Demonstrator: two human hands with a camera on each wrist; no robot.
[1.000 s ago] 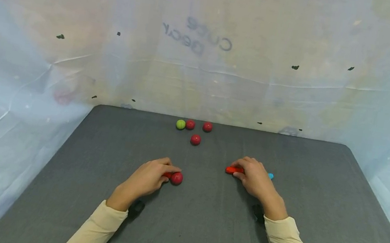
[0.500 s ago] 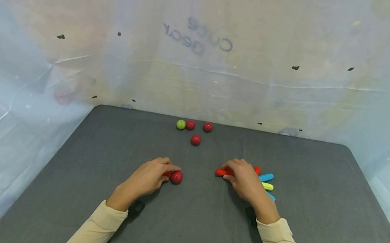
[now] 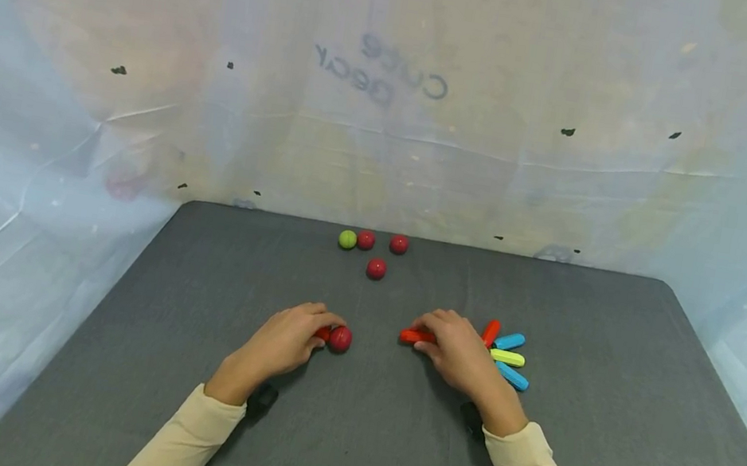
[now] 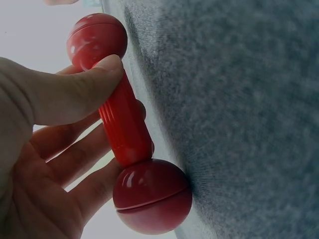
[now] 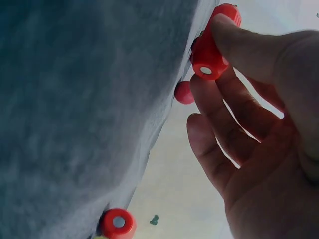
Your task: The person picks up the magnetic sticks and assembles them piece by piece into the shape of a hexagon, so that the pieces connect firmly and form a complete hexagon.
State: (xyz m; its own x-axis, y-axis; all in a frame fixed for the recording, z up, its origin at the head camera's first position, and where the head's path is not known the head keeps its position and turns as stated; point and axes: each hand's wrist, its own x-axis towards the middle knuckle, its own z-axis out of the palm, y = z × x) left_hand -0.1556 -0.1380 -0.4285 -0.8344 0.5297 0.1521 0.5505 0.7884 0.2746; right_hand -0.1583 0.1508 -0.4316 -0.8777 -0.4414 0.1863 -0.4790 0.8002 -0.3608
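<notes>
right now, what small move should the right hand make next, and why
Probably ease the right hand leftward, bringing its red rod toward the red ball by the left hand: a gap separates them, the rod's exposed end points roughly at that ball, and the left hand grips a second rod that touches it.

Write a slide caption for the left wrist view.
Left hand grips a red rod with a red ball at each end.

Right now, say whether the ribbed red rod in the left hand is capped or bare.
Capped at both ends: in the left wrist view, the rod sits between two glossy red balls.
</notes>
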